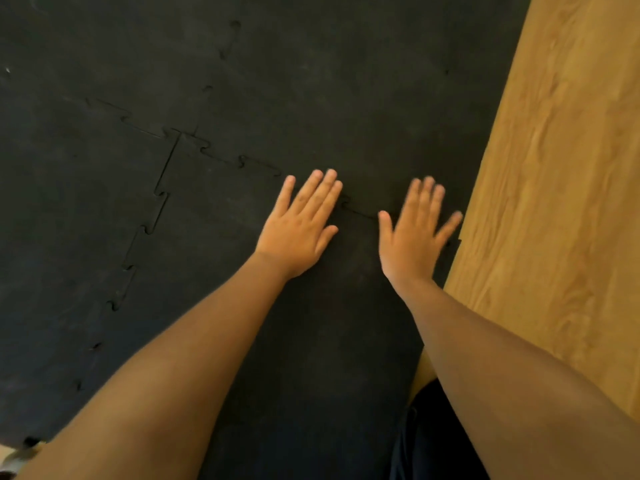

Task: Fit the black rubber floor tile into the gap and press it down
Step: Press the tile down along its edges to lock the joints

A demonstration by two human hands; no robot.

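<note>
Evidently pressing: left hand (299,225) and right hand (415,233), spread flat and grasping nothing, bear on the black rubber tile (242,237) along its far seam (360,211); next, likely the left-edge joints.

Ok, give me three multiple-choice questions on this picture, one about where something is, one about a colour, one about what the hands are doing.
1. Where is the wooden floor?
A. Right of the rubber tile
B. Left of the rubber tile
C. Under both palms

2. What colour is the rubber tile?
A. Blue
B. Black
C. Red

3. How are the left hand and right hand held?
A. Clenched in fists
B. Pinching a tool
C. Open, palms down, fingers spread

Answers:
1. A, the wood grain runs down the right edge.
2. B, the jigsaw-edged tile is black all over.
3. C, both hands lie flat by the seam, gripping nothing.
</note>
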